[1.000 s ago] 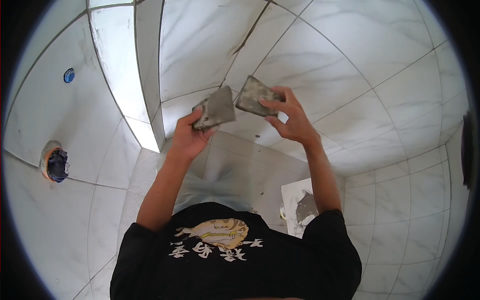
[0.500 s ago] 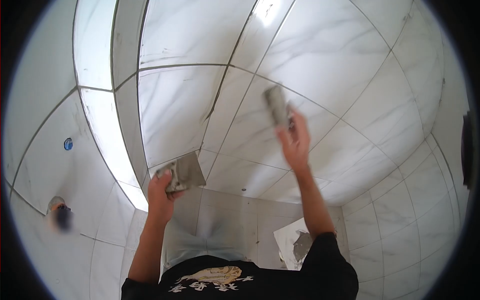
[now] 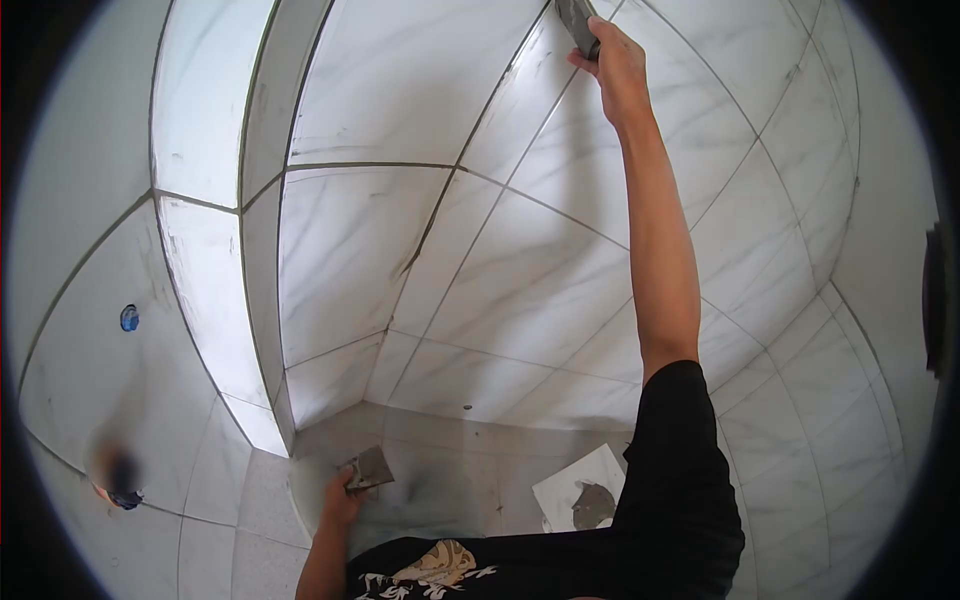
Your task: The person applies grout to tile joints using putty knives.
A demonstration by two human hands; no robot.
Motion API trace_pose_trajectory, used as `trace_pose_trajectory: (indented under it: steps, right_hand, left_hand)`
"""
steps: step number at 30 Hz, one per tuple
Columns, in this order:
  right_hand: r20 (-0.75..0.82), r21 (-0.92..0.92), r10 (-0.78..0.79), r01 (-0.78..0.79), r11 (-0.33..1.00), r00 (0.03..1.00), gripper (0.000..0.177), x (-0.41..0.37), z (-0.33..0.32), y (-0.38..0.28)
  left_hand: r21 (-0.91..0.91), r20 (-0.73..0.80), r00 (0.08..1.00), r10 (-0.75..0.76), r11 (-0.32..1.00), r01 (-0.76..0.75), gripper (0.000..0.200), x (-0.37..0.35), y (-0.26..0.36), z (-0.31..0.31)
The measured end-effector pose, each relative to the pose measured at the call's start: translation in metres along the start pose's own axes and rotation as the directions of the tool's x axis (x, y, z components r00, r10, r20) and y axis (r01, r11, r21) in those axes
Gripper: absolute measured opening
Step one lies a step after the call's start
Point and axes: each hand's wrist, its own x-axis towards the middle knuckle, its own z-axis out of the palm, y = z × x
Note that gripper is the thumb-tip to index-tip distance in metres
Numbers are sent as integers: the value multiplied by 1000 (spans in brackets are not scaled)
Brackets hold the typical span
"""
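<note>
The marbled tile wall (image 3: 370, 80) is filling most of your view. A white panel (image 3: 570, 482) with a grey patch is lying low, near your right sleeve (image 3: 672, 440). Your right hand (image 3: 622, 75) is gripping a grey block (image 3: 577, 25) high up by the tiles; whether they are touching, you cannot tell. Your left hand (image 3: 341, 505) is gripping a flat grey square (image 3: 373, 466) low down. A blue plug (image 3: 129, 318) is sitting in the tiles at far left.
</note>
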Motion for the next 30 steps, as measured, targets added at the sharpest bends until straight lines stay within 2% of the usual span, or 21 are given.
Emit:
trace_pose_trajectory:
  steps: [5,8,10,11,13,17,19,23,25,26,27,29,30]
  right_hand:
    - [-14,-36,-20,19,999,1000,46,6,5,3]
    - [-36,-79,-69,66,995,997,39,10,6,11]
    - [25,-210,-64,68,975,998,40,7,11,0]
    - [24,-208,-57,61,976,998,40,8,11,-4]
    - [144,-370,-75,124,921,987,40,10,8,-12]
    - [156,-448,-41,108,887,987,39,8,10,-19]
    - [161,-455,-114,176,873,980,40,5,11,-15]
    - [247,-558,14,130,820,969,42,-12,11,-20]
    - [255,-546,-187,300,782,949,44,-35,22,-20]
    - [259,-606,-69,218,765,963,43,-32,20,-13]
    - [259,-607,-67,216,765,964,43,-37,20,-9]
    - [321,-535,-177,332,776,930,43,-49,24,4]
    - [299,-505,-378,482,716,876,40,-53,30,19]
  left_hand:
    - [-77,-68,998,1,997,-6,29,-4,7,0]
    - [-103,-84,996,8,995,-17,28,-8,8,6]
    - [-104,-66,998,21,994,-28,28,-7,6,7]
    - [-79,-67,998,18,997,-23,28,-7,6,7]
    - [-49,-72,997,18,999,-21,28,-3,5,4]
    - [-32,-40,998,41,999,-42,28,0,2,0]
    - [-30,-47,998,41,999,-42,28,-1,3,1]
    - [-43,-53,998,34,998,-36,27,-4,4,9]
    - [-53,-69,997,26,998,-30,26,-6,5,9]
    - [-50,-74,997,16,999,-20,27,-6,6,10]
    - [-47,-79,997,5,999,-9,27,-6,7,11]
    - [-46,-80,997,18,999,-22,27,-6,6,13]
    - [-45,-80,996,33,998,-37,27,-6,5,14]
